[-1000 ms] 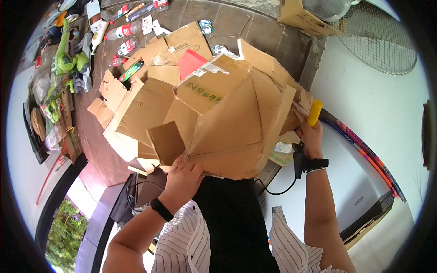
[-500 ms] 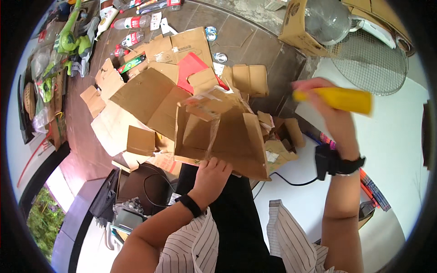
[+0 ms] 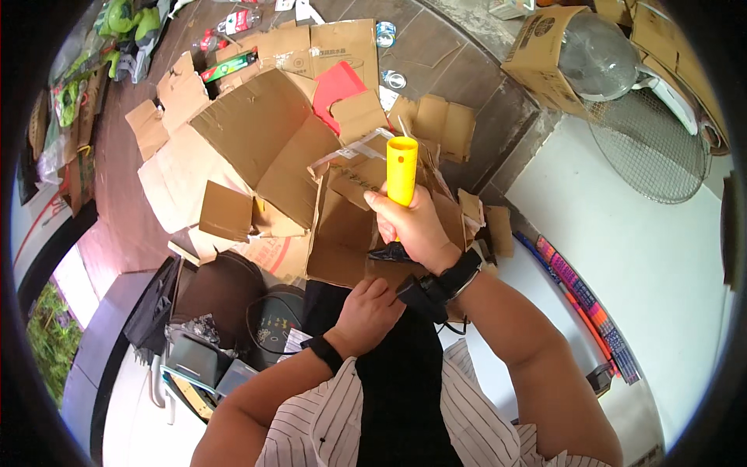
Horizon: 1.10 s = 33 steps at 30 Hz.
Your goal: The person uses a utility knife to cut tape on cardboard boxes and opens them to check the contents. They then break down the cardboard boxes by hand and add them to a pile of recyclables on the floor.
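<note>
An opened brown cardboard box (image 3: 340, 243) lies in front of me, its inside facing up. Fingers curled, my left hand (image 3: 366, 313) grips the box's near edge. Over the box, my right hand (image 3: 416, 226) is closed around a yellow-handled tool (image 3: 401, 173). The handle has a round hole near its upper end and points up. A dark, flat, blade-like end shows below my fist, at the box's near part; its exact kind and whether it touches the cardboard I cannot tell.
Flattened cardboard (image 3: 253, 140) and a red sheet (image 3: 336, 89) lie beyond the box. Plastic bottles (image 3: 237, 22) and crushed cans (image 3: 393, 79) are farther back. A carton with a clear jug (image 3: 595, 58) and a wire-mesh racket-like frame (image 3: 654, 148) stand at far right. A brown cylindrical stool (image 3: 222, 292) is at left.
My right hand has swung left and down from the right side to the box, turning the yellow handle upright. My left hand stays at the box's near edge.
</note>
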{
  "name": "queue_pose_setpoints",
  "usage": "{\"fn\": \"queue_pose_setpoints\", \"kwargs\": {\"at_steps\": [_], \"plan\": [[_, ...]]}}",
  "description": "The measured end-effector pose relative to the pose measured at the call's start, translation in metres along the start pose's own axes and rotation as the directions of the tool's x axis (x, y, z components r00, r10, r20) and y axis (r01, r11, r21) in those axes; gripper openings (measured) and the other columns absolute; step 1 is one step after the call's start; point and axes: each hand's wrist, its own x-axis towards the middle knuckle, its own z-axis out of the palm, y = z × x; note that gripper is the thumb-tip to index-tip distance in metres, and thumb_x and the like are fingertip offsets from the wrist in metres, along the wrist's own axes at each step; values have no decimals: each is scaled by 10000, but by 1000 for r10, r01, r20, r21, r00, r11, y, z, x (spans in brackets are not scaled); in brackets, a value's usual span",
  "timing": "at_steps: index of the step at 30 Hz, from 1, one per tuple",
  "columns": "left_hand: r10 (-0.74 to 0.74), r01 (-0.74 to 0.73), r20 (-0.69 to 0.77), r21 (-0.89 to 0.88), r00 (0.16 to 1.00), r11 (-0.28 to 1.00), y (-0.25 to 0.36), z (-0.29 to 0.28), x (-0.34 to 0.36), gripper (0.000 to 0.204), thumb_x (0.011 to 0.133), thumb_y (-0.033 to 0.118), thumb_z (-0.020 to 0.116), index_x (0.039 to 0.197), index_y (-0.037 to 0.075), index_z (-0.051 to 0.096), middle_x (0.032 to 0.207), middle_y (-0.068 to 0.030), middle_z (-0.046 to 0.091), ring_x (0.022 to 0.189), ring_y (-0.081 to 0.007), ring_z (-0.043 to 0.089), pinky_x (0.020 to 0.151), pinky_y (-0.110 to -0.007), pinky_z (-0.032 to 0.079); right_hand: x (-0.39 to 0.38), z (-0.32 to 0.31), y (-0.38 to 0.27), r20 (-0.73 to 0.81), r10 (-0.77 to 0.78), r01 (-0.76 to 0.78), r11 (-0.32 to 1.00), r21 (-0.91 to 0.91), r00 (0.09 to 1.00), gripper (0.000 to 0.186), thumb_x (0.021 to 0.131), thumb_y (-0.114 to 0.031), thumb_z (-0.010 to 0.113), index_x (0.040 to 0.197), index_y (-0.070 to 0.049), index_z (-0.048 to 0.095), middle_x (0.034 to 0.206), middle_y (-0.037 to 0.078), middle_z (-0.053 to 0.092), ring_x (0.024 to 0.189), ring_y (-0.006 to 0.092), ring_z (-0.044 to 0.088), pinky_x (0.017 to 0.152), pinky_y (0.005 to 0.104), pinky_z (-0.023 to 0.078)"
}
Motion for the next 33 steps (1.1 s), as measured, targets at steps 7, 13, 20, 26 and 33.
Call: {"fn": "queue_pose_setpoints", "kwargs": {"at_steps": [7, 13, 20, 26, 33], "plan": [[-48, 41, -113, -60, 992, 997, -4, 9, -14, 113, 730, 239, 631, 668, 146, 647, 836, -22, 561, 869, -199, 503, 802, -336, 430, -6, 20, 16, 145, -57, 90, 969, -231, 988, 165, 860, -150, 641, 767, -55, 544, 586, -19, 505, 461, 60, 464, 428, 243, 375], [-73, 69, -53, -84, 996, 994, 13, -7, -14, 78, 719, 226, 616, 749, 157, 639, 820, -7, 540, 831, -195, 518, 700, -326, 460, -3, 0, 61, 313, -221, 372, 710, -598, 924, 234, 757, -234, 676, 831, -16, 633, 647, 141, 608, 598, 239, 615, 620, 379, 492], [-142, 145, 77, -41, 987, 989, 21, -12, -11, 79, 732, 181, 582, 802, 153, 605, 788, -10, 521, 797, -198, 529, 699, -324, 469, -2, -67, -45, -249, -273, 225, 953, -205, 929, 181, 876, -201, 621, 757, -75, 569, 563, -18, 534, 482, 77, 496, 472, 239, 392], [-95, 95, 14, 19, 995, 995, 11, -34, -8, 148, 723, 168, 584, 864, 140, 622, 836, 3, 521, 825, -202, 520, 757, -353, 473, -51, -107, -123, -237, -159, 7, 843, -538, 958, 122, 873, -184, 617, 912, -69, 625, 638, 41, 603, 511, 160, 569, 517, 283, 450], [-164, 160, 24, 99, 986, 982, 2, -73, -16, 260, 705, 169, 594, 955, 199, 659, 853, 11, 518, 839, -203, 511, 636, -339, 504, -129, -143, -76, 152, 371, 100, 155, -983, 916, 434, 744, -235, 719, 1145, -106, 610, 1125, 164, 614, 1048, 301, 592, 871, 380, 478]]}}
